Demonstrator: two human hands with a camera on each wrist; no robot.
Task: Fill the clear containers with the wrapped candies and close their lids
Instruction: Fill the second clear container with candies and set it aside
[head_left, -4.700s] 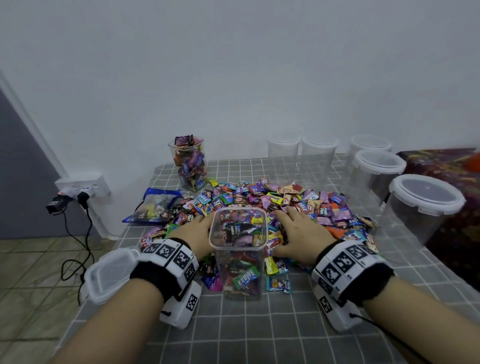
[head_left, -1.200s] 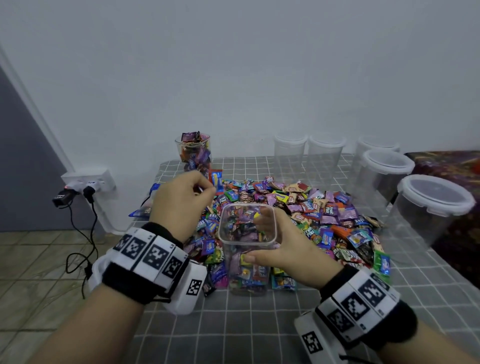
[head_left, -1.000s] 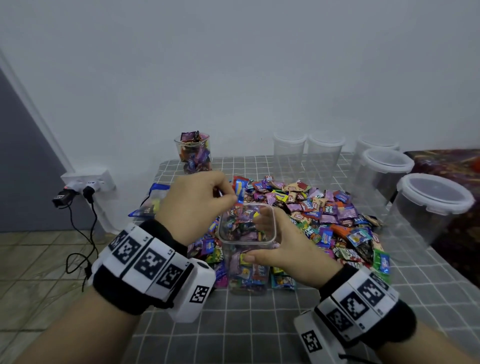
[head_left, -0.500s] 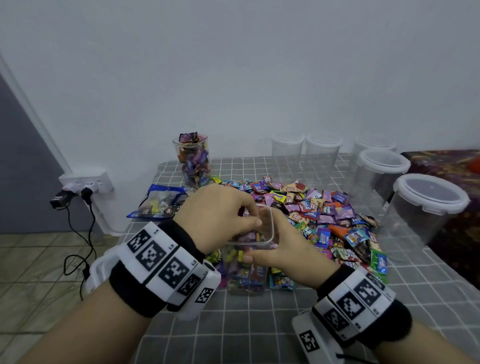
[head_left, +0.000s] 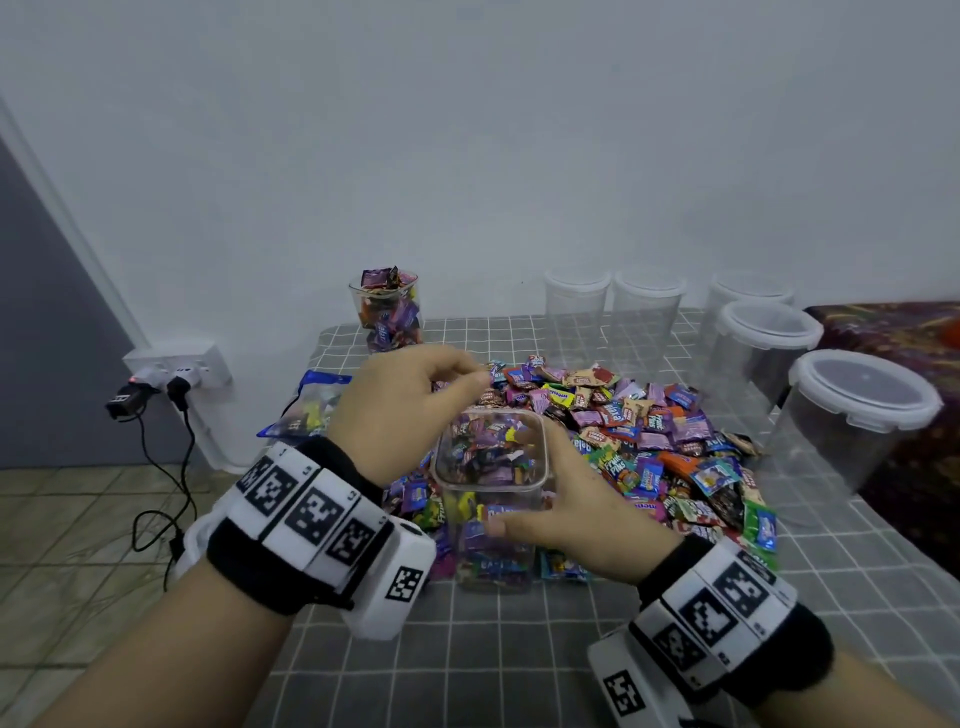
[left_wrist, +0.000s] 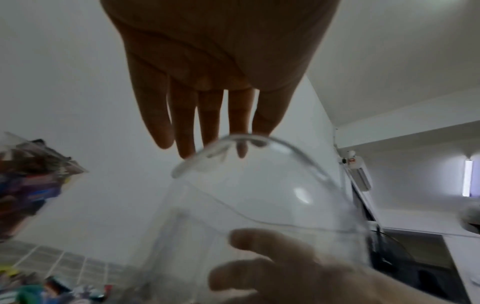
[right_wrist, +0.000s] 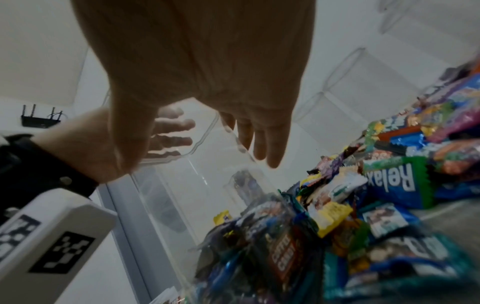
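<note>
A clear square container (head_left: 491, 470), partly filled with wrapped candies, stands at the near edge of the candy pile (head_left: 628, 431). My right hand (head_left: 540, 486) grips its right side, thumb on the front wall and fingers behind. My left hand (head_left: 462, 382) hovers just above and left of the rim, holding nothing. In the left wrist view its fingers (left_wrist: 207, 123) hang straight over the container's rim (left_wrist: 259, 195). The right wrist view shows my right hand (right_wrist: 194, 82) round the container's wall (right_wrist: 207, 174), with candies (right_wrist: 389, 185) to the right.
A filled open container (head_left: 387, 312) stands at the back left, with a blue bag (head_left: 311, 410) in front of it. Several empty containers with lids on line the back and right (head_left: 576, 306) (head_left: 763, 348) (head_left: 857, 415). The table's left edge drops off beside my left wrist.
My left hand carried a candy from the pile to the container's opening, let it go, and has drawn back up and left, empty. My right hand kept its hold on the container.
</note>
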